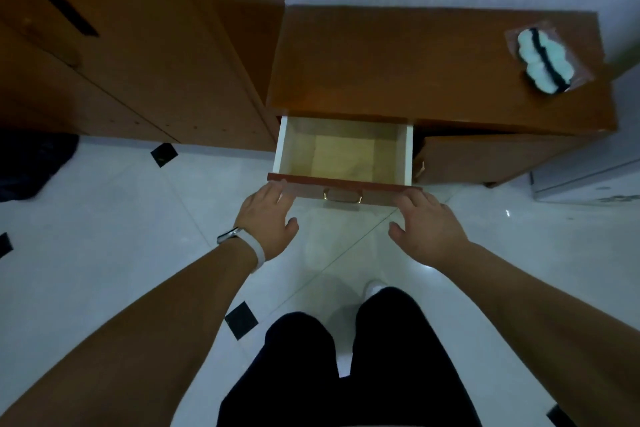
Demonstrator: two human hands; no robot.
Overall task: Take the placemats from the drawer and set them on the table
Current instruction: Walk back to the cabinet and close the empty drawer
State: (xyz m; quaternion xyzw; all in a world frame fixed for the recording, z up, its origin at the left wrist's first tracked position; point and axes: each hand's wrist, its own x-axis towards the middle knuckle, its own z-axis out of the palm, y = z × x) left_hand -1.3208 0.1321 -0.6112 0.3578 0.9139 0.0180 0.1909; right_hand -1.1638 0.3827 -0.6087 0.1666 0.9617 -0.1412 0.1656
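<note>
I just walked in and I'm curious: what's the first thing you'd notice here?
The open drawer in the middle, pulled out of the wooden table; what shows of it looks bare. The left hand and right hand rest at its front. A clear packet of white pads lies on the table's far right corner.
</note>
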